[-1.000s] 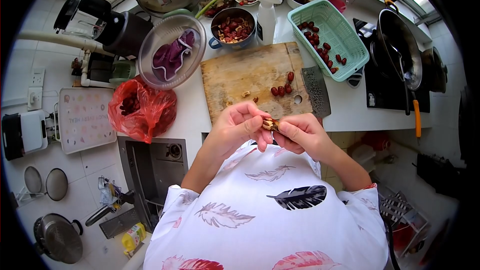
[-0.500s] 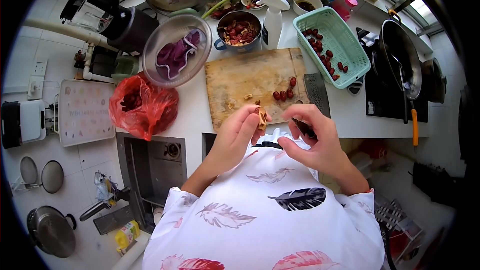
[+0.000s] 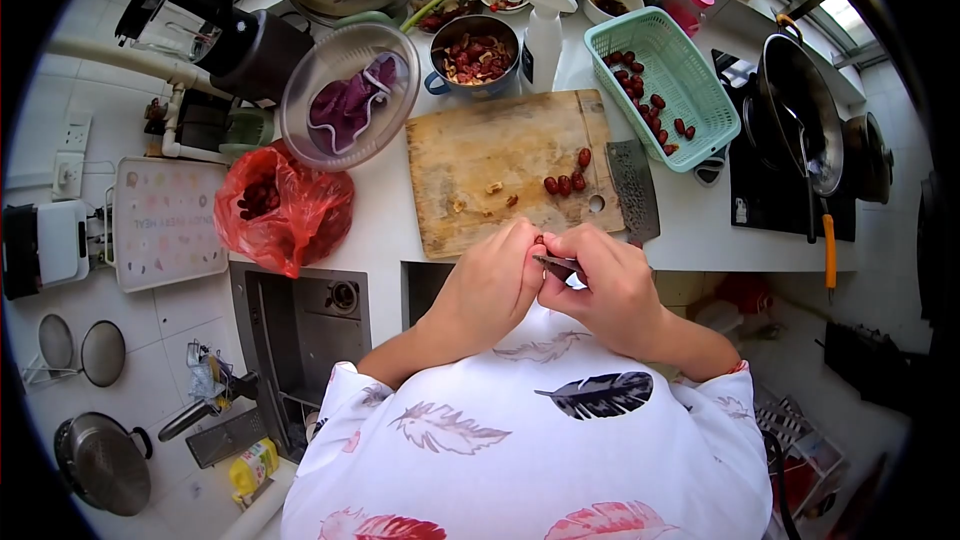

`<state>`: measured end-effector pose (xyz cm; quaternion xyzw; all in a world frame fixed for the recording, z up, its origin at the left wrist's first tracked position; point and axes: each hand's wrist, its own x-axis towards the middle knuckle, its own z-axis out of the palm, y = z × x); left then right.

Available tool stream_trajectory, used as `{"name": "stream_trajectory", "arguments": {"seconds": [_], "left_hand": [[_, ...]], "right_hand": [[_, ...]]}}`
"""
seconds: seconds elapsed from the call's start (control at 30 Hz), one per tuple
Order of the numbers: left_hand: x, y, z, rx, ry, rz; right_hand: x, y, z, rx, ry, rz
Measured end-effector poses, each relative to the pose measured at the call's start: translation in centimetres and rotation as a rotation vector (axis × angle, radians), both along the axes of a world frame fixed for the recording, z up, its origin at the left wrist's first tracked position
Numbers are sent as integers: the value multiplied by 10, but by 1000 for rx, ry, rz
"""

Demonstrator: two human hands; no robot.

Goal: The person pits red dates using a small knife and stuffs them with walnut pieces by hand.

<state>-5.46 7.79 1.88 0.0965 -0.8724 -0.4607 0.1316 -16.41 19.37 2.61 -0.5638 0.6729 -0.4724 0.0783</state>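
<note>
Right hand (image 3: 608, 285): dark tool (image 3: 562, 266) | left hand (image 3: 488, 283): red piece (image 3: 540, 239) | tray lettering (image 3: 172, 225): blurred

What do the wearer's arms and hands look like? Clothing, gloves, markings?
Left hand and right hand both bare: no gloves, rings or watch visible. Loose white sleeves end near the elbows, forearms uncovered. The top has feather prints in black, grey and pinkish red. Right cuff edge shows some red.
</note>
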Motion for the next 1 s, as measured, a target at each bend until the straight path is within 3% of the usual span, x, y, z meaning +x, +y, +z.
{"name": "stream_trajectory", "arguments": {"seconds": [0.27, 0.4, 0.5, 0.53, 0.6, 0.67, 0.73, 0.87, 0.93, 1.0], "left_hand": [[5, -5, 4, 60, -116, -67], [7, -10, 4, 214, -214, -109], [9, -14, 3, 377, -249, -138], [9, -15, 2, 490, -238, -149], [9, -21, 2, 590, -274, -181], [9, -24, -1, 690, -310, -208], [9, -26, -6, 796, -261, -258], [7, -28, -5, 803, -256, -279], [7, -31, -7, 972, -263, -297], [8, -31, -15, 827, -235, -265]], "right_hand": [[-7, -1, 6, 210, -271, 42], [-17, -3, -2, 307, -465, 65], [-28, -9, -5, 401, -995, 175], [-34, -12, -4, 400, -994, 174], [-43, -17, -1, 576, -1281, 271], [-43, -20, -14, 541, -1381, 308], [-46, -23, -26, 582, -1657, 398], [-45, -25, -45, 611, -1842, 440], [-45, -25, -53, 593, -1821, 479], [-45, -26, -51, 571, -1798, 516]]}}
